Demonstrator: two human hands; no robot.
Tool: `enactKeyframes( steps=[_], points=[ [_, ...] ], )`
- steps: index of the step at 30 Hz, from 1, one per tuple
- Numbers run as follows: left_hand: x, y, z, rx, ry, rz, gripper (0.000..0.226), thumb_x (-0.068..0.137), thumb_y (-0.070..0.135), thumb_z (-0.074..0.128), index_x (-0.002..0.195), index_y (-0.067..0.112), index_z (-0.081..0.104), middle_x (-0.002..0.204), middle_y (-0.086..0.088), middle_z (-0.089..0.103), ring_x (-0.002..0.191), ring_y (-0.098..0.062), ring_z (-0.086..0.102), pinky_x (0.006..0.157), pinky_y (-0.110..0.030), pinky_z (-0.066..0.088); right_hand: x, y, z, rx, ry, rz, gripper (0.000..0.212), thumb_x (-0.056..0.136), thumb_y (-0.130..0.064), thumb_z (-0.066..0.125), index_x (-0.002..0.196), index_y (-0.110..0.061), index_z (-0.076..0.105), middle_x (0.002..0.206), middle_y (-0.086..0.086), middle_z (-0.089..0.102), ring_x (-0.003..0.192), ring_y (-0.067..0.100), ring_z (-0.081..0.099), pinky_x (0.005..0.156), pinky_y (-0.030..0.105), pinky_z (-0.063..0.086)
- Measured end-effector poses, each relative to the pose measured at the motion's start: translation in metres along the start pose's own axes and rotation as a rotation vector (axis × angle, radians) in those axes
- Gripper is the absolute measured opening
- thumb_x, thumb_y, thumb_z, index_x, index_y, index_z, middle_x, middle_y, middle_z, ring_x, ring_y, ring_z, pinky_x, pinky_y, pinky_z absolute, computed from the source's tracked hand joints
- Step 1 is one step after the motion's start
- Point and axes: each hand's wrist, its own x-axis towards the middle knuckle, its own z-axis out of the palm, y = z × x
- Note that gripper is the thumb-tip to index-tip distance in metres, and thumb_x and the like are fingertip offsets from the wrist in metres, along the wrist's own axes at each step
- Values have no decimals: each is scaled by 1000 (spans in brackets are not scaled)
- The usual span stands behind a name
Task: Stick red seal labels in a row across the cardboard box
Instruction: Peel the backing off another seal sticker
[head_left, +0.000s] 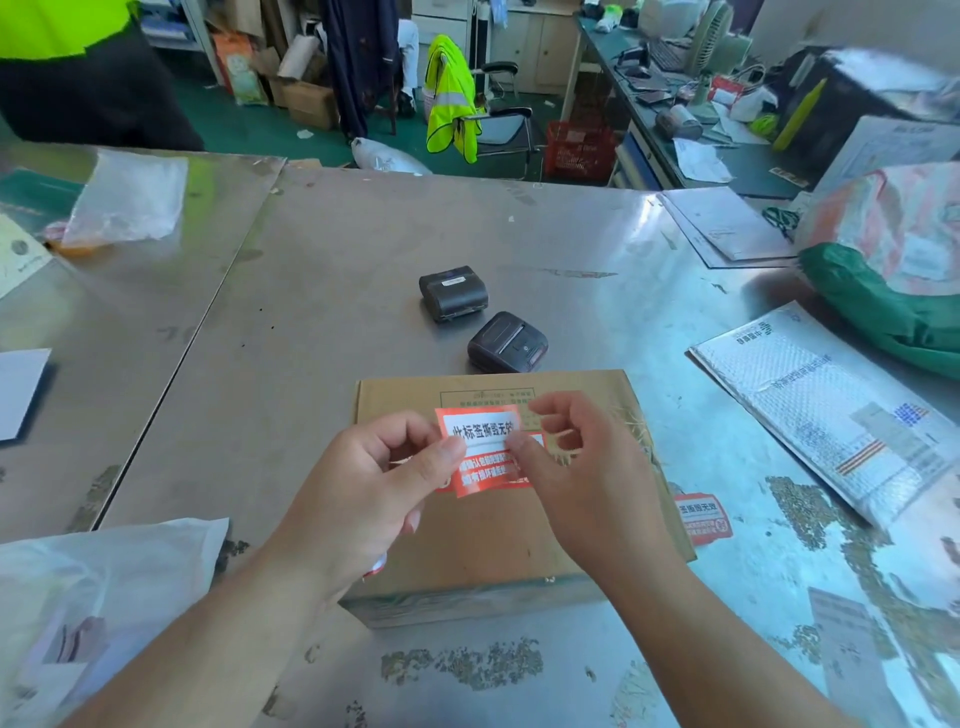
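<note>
**Red seal label in hand, not yet on the box**

Red seal label with a white strip of black print is held between both hands, lifted above the far half of the flat brown cardboard box, which lies on the scuffed steel tabletop directly in front of the person. The left hand pinches the label's left edge between thumb and curled fingers. The right hand pinches its right edge with thumb and forefinger, the other fingers loosely curled.

A sliver of red shows behind the label near the right fingertips. I cannot tell whether that is backing paper, a second label or one already stuck down.

By my reading, the step in hand is peeling or readying the label, with placement to follow. The next move calls for lowering it flat and square to the box edge, setting one edge down first and smoothing across, while leaving room for neighbours in the row.

Another red seal label lies on the tabletop just right of the box. Beyond the box sit two small black portable printers, and a white bubble mailer lies well to the right.
</note>
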Motion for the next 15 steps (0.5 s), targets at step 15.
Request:
enactKeyframes(
  steps=[15],
  points=[
    [7, -1, 4, -249, -49, -58, 25, 62, 45, 73, 73, 23, 71, 48, 3, 53, 37, -7, 38, 37, -19, 22, -3, -1, -9, 387, -303, -346, 41, 87, 3, 54, 115, -17, 76, 99, -8, 78, 90, 11, 72, 77, 26, 55]
  ],
)
